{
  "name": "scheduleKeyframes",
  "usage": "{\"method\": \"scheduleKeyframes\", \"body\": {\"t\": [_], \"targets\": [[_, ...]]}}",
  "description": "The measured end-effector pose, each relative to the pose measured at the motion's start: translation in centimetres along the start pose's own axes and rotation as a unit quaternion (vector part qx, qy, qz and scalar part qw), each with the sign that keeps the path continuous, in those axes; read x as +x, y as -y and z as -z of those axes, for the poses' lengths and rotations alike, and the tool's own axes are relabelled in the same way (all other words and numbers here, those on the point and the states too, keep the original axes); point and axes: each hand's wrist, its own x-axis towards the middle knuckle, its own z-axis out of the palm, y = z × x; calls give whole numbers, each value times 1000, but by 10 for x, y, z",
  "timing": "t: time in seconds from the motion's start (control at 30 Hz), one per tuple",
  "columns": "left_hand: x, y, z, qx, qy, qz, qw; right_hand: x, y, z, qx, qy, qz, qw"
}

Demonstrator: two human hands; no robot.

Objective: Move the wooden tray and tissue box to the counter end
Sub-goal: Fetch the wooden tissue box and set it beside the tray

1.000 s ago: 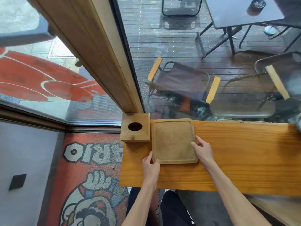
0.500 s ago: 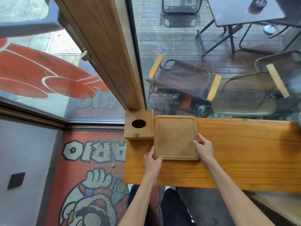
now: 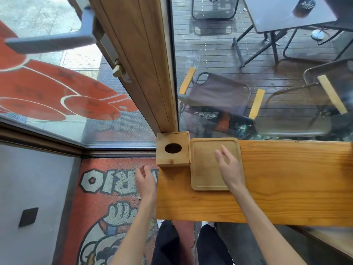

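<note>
A square wooden tray lies flat at the far left of the wooden counter, pushed up against the window. Touching its left side, a wooden tissue box with an oval hole on top stands in the counter's left back corner. My right hand hovers over the tray's right half with fingers spread, holding nothing. Off the counter's left end, my left hand hangs in the air over the floor, fingers loosely curled and empty.
A wooden door frame rises just behind the tissue box. Glass runs along the counter's back edge; chairs and a table stand outside. A red printed mat covers the floor left of the counter. My legs show below the counter's front edge.
Both hands have let go of the tray. The left hand moved left, off the counter end; the right hand lifted over the tray. The tray slid back against the window.
</note>
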Motion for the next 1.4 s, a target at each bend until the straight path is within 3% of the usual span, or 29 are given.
{"method": "scheduleKeyframes", "body": {"t": [0.13,0.27,0.37,0.83,1.4], "targets": [[42,-29,8,50,194,-9,980,3,34,-44,106,118,-47,986],[48,-41,4,29,330,17,944,8,29,-72,64,149,-64,985],[50,-32,-2,26,365,35,930,8,30,-79,10,167,-53,984],[52,-25,-3,9,330,-23,944,9,19,-94,-52,143,-77,985],[55,-26,-1,114,333,-79,933,5,21,-90,26,131,-87,987]]}}
